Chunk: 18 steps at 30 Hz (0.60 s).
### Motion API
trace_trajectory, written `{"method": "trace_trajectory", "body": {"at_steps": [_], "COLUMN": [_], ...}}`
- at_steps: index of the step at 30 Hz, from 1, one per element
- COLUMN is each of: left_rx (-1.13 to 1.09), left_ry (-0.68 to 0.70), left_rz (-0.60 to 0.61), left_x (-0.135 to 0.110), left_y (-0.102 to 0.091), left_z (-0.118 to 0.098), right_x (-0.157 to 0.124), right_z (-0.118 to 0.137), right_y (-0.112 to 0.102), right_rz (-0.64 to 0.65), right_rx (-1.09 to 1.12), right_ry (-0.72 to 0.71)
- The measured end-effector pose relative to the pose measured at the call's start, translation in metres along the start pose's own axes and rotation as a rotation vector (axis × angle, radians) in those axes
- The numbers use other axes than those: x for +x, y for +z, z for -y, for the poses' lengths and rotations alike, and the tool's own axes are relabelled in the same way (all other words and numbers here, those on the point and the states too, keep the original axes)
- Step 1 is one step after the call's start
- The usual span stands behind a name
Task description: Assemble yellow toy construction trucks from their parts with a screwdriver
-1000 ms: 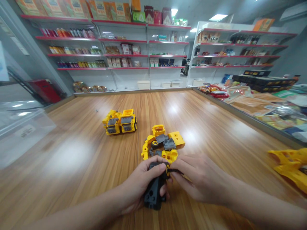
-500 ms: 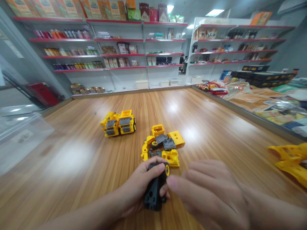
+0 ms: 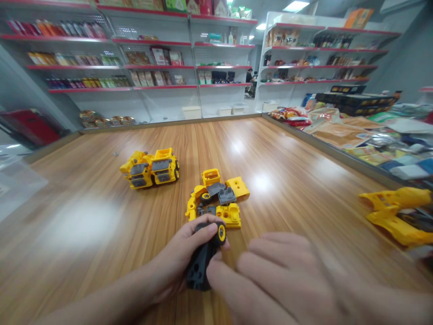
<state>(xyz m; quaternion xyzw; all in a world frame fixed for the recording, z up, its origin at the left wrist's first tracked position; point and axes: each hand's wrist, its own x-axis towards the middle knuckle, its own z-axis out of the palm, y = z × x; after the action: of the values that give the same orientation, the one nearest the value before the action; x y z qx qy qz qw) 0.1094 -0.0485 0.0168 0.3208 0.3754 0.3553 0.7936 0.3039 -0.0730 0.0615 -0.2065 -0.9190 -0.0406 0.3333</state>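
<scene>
Two assembled yellow toy trucks [image 3: 150,168] stand side by side on the wooden worktop [image 3: 84,216], left of centre and well apart from the hands. Behind them, shelves [image 3: 152,67] of packaged goods line the far wall.

Nearer the camera, the left hand [image 3: 179,255] comes in from the lower left. Its fingers [image 3: 203,228] are closed around a black toy chassis [image 3: 199,268], which is held tilted just above the worktop. A wheel [image 3: 220,233] with a yellow hub sits at the chassis's upper end, beside the fingertips. Just beyond the wheel lies a pile of loose parts [image 3: 216,201], yellow and grey, heaped together.

To the right, the right hand [image 3: 284,280] is smeared by motion. Its fingers [image 3: 264,253] are stretched out and loosely spread, with nothing seen in them. The foremost fingertip is just beside the lower end of the chassis, and I cannot tell whether they touch.

Further right, several large yellow pieces [image 3: 395,214] lie at the worktop's edge, and packets [image 3: 338,133] are spread out past it.
</scene>
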Motion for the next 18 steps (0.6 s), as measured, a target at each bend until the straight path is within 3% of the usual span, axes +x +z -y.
{"method": "trace_trajectory", "body": {"at_steps": [1,3,8,18], "left_rx": [0.008,0.026,0.012,-0.028], "left_ry": [-0.005,0.0,0.045,0.029], "left_rz": [-0.003,0.023,0.057,0.058], "left_x": [0.0,0.001,0.004,0.003], "left_y": [0.0,0.0,0.001,0.003], "left_z": [0.0,0.0,0.0,-0.001], "right_x": [0.003,0.003,-0.01,-0.011], "right_z": [-0.007,-0.022,-0.043,-0.043], "right_y": [0.001,0.004,0.021,0.03], "right_rz": [-0.011,0.0,0.169,0.1], "right_rx": [0.039,0.073,0.14,0.196], "right_ry": [-0.021,0.071,0.272,0.245]}}
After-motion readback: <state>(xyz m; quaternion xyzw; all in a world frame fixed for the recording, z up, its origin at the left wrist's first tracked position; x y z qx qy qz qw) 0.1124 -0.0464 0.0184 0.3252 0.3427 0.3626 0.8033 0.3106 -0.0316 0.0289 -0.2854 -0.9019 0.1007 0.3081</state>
